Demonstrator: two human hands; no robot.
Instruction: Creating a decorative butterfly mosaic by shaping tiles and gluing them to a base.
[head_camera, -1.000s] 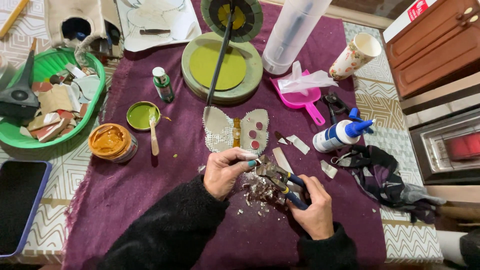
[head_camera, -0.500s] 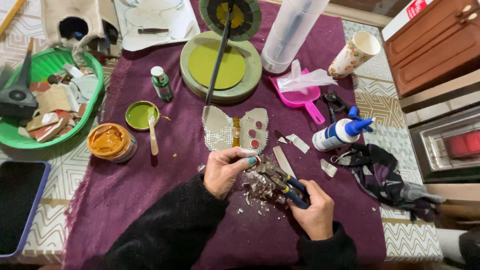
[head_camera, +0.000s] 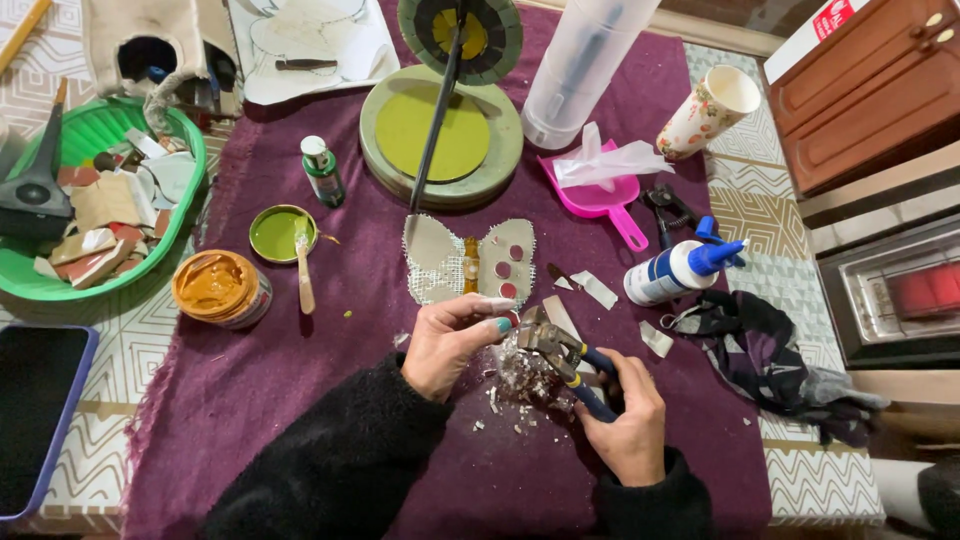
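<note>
R hand (head_camera: 625, 425) squeezes blue-handled nippers (head_camera: 560, 355); L hand (head_camera: 450, 340) pinches a small tile chip (head_camera: 520, 322) at the jaws, 6 o'clock of the butterfly piece (head_camera: 468, 262). Best: small bites, fingertips off the blades, over the shard pile (head_camera: 525, 385).

We count two hands (head_camera: 450, 340), one pair of blue-handled nippers (head_camera: 565, 360), one butterfly mosaic (head_camera: 468, 262), two open paint pots at left (head_camera: 220, 288), one small green bottle (head_camera: 322, 170), one glue bottle at right (head_camera: 680, 270), one pink scoop (head_camera: 600, 195), one green basin far left (head_camera: 100, 200)
</note>
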